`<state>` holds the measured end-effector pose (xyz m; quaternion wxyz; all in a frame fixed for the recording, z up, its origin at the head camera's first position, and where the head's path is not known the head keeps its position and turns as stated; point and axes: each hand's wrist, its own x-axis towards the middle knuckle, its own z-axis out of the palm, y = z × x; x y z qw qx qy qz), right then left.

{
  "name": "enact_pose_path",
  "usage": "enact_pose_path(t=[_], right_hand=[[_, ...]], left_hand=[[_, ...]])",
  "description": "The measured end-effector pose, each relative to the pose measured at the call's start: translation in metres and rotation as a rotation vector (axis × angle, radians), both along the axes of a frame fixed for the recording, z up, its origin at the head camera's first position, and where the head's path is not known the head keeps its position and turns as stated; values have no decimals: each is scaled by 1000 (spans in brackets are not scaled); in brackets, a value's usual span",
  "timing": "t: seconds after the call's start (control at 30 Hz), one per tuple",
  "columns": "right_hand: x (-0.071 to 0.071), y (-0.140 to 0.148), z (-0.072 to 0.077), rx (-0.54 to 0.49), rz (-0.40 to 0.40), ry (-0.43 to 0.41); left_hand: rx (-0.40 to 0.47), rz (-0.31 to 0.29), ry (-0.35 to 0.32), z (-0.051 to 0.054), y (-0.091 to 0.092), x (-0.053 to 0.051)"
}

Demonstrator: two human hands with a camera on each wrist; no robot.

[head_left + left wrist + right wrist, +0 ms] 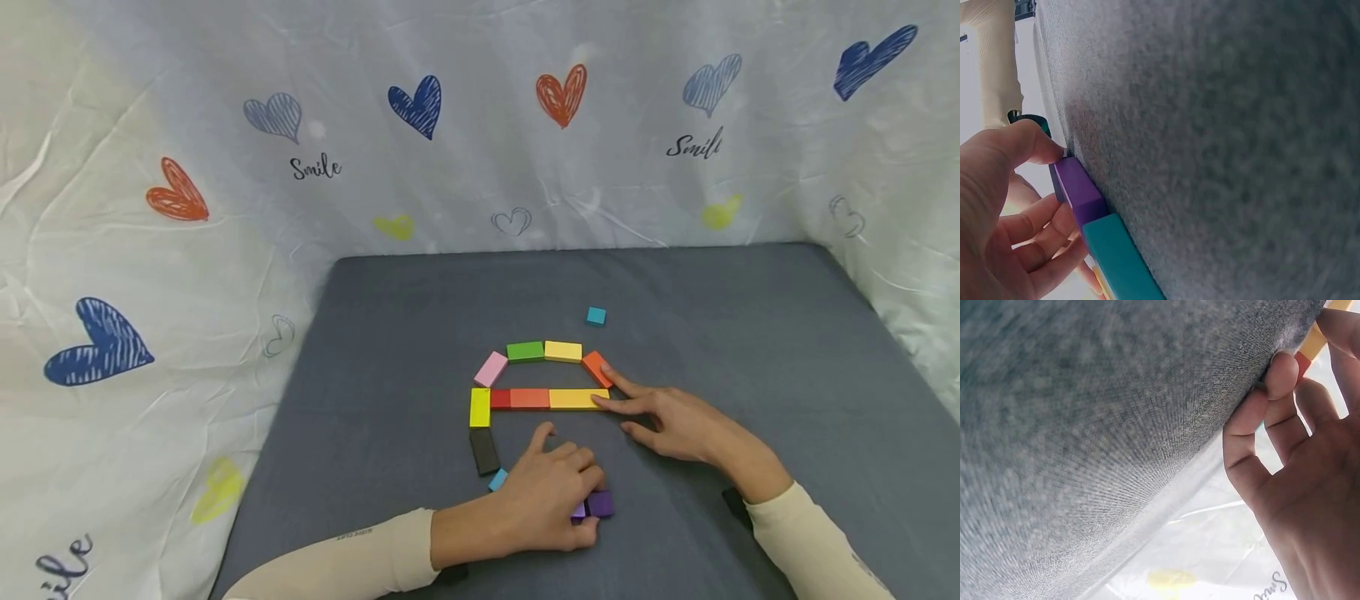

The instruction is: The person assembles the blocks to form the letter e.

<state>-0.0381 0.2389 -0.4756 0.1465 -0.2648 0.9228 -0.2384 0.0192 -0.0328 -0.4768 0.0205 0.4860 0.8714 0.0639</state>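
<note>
Wooden-looking coloured blocks form a letter-e outline on the grey cloth. My left hand (551,496) is at its lower curve, pinching a purple block (1080,190) between thumb and fingers. Beside that lies a dark purple block (601,503); a teal block (1121,259) adjoins the purple one in the left wrist view. My right hand (686,421) has its fingers extended, one fingertip touching the orange block (596,368) and another the right end of the long yellow-orange block (577,400). The right wrist view shows that hand's fingertips (1282,375) against the cloth and blocks.
A loose blue block (596,317) lies beyond the arc. Pink (491,369), green (525,352), yellow (480,408) and black (484,452) blocks continue the outline. A light blue block (498,480) is partly hidden by the left hand. Heart-printed curtain (480,167) surrounds the table.
</note>
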Motion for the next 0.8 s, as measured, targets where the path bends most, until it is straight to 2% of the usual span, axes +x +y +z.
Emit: enact_pose_path(t=[0.23, 0.8], right_hand=[[1, 0, -1, -6, 0, 14], [0, 0, -1, -3, -6, 19]], left_hand=[[-7, 14, 37, 0, 2, 3], [-55, 34, 10, 0, 1, 3]])
